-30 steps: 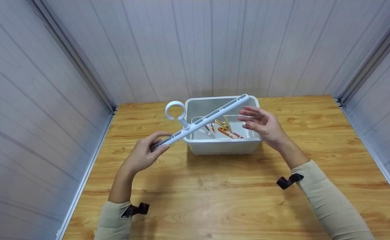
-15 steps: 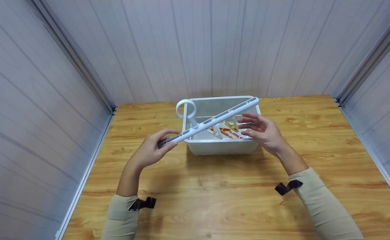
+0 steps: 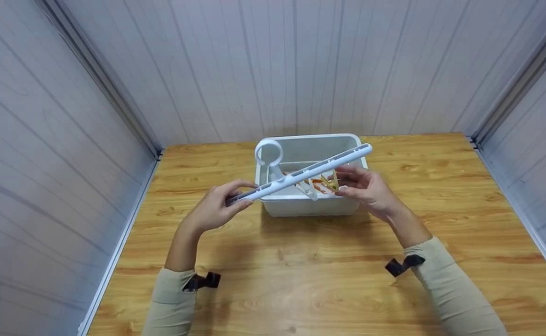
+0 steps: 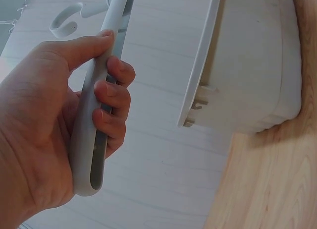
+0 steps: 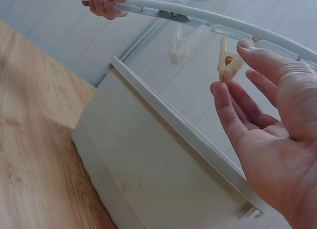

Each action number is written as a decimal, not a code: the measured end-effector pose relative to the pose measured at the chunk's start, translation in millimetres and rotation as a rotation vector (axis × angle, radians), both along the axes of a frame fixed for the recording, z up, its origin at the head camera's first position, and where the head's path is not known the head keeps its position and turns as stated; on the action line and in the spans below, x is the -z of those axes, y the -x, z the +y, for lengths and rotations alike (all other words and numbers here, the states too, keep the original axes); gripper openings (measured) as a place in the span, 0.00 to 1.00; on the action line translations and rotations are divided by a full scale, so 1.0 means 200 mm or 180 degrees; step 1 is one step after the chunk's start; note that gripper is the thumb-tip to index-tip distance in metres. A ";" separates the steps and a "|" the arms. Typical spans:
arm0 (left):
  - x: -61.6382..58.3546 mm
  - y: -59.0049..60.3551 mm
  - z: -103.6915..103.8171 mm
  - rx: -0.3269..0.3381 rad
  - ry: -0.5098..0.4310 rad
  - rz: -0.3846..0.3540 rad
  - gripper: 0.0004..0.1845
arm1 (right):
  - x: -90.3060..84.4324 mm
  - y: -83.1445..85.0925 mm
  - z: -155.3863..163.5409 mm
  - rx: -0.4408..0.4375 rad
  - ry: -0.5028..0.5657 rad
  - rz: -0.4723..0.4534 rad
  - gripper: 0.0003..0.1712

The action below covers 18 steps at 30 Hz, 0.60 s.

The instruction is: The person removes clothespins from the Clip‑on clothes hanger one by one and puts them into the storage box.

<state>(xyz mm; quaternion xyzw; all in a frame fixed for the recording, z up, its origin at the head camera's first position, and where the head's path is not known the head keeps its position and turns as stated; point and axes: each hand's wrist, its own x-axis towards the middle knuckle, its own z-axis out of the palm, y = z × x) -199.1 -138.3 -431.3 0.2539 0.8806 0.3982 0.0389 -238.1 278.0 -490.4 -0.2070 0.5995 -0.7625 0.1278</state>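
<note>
A white plastic clip hanger [image 3: 310, 171] with an open ring hook slants over the white bin. My left hand [image 3: 219, 205] grips its lower left end, with the thumb on one side of the bar and curled fingers [image 4: 116, 95] on the other. Under the bar hang a white clothespin [image 5: 185, 43] and a pale yellow clothespin [image 5: 229, 63]. My right hand [image 3: 366, 191] is below the bar's right part and pinches the yellow clothespin between thumb and fingertips. Orange clothespins [image 3: 318, 185] show behind the bar, partly hidden by it.
The white bin [image 3: 310, 207] stands on the wood-grain table [image 3: 300, 270] below the hanger, its near rim close to both hands. Pale panelled walls [image 3: 296, 70] rise behind and at both sides.
My left hand has carried the hanger to the right and slightly lowered its far end. My right hand's fingers have come in to the yellow clothespin.
</note>
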 end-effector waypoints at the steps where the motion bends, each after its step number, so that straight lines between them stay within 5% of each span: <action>1: 0.00 0.00 0.00 0.0018 0.0004 -0.0004 0.17 | 0.00 0.00 0.00 -0.0032 -0.0033 -0.0019 0.29; 13: -0.03 0.02 -0.01 0.0166 0.0027 -0.0042 0.17 | -0.02 0.02 0.01 -0.0557 -0.0070 0.0079 0.26; 18: -0.03 0.01 -0.01 0.0194 0.0028 -0.0109 0.17 | 0.00 0.04 0.01 -0.1163 0.0301 0.0291 0.29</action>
